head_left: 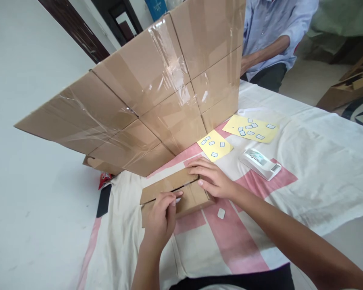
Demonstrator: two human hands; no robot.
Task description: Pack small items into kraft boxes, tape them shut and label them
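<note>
A small closed cardboard box [187, 198] lies flat on the cloth before me, with a dark seam between its top flaps. My left hand [164, 209] is closed over the near left part of the box. Between its fingertips, close to the seam, shows the edge of a small white piece [178, 200]. My right hand [213, 177] rests on the far right corner of the lid, fingers stretched out and holding nothing. A similar white piece with rounded corners [221, 213] lies on a pink stripe just right of the box.
A tall taped cardboard screen [169, 92] stands behind the box. Two yellow sheets [216, 151] with blue-outlined white pieces lie beside a white device [260, 163]. A dark flat object [104, 200] lies at the left edge. Beyond the screen sits another person [275, 32].
</note>
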